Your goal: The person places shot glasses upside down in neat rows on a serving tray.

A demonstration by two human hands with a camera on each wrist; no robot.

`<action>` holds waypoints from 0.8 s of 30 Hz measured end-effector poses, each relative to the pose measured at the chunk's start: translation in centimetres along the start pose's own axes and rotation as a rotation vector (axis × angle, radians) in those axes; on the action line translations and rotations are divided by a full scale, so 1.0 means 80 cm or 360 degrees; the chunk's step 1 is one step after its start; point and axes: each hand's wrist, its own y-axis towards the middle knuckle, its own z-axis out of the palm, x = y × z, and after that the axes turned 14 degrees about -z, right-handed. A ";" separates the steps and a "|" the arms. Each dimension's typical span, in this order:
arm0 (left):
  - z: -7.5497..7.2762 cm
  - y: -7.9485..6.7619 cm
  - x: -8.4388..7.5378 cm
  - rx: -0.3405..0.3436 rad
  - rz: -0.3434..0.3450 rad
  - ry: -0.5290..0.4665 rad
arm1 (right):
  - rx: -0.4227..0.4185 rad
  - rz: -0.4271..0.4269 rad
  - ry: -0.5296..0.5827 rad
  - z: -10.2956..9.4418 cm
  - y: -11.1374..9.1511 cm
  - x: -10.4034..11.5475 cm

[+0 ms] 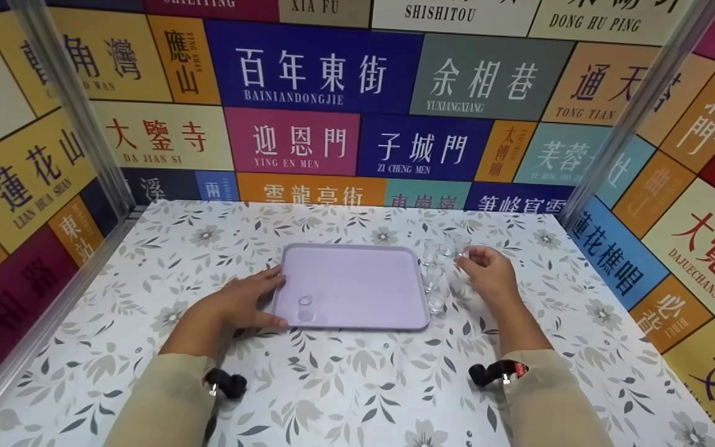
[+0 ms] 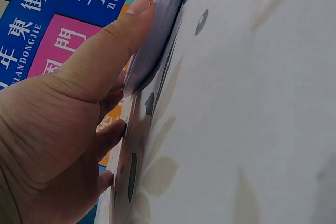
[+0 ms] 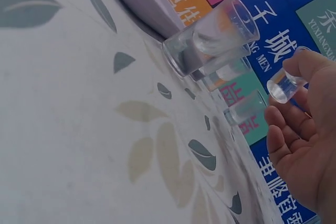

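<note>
Floral table (image 1: pixel 339 385): left hand (image 1: pixel 247 303) touches purple tray (image 1: pixel 357 273), fingers extended; right hand (image 1: pixel 491 273) pinches clear cup (image 3: pixel 285 86). Loading step, apparently; next calls for careful carrying.

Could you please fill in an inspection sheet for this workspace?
Surface: table with a grey and beige leaf print.
Job's things: purple tray bearing one small glass near its front left corner; several clear glasses by its right side.
Clutter: nothing seen.
Hands: left hand touches the tray's left side; right hand pinches another glass.
Cables: nothing seen.
Surroundings: walls of colourful panels with Chinese lettering.
</note>
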 end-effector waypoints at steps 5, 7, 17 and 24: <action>-0.001 0.002 -0.002 0.0009 0.0018 0.0011 | -0.0030 -0.0058 0.0022 -0.001 -0.003 0.009; -0.001 0.003 -0.003 0.0012 0.0016 0.0012 | -0.0022 -0.0069 0.0026 -0.001 -0.004 0.014; 0.002 0.004 -0.002 0.0021 -0.0023 -0.0013 | 0.0039 -0.0180 0.0111 0.007 -0.009 0.037; 0.000 0.000 -0.001 0.0020 -0.0035 -0.0025 | 0.0052 -0.0322 0.0187 0.025 -0.012 0.061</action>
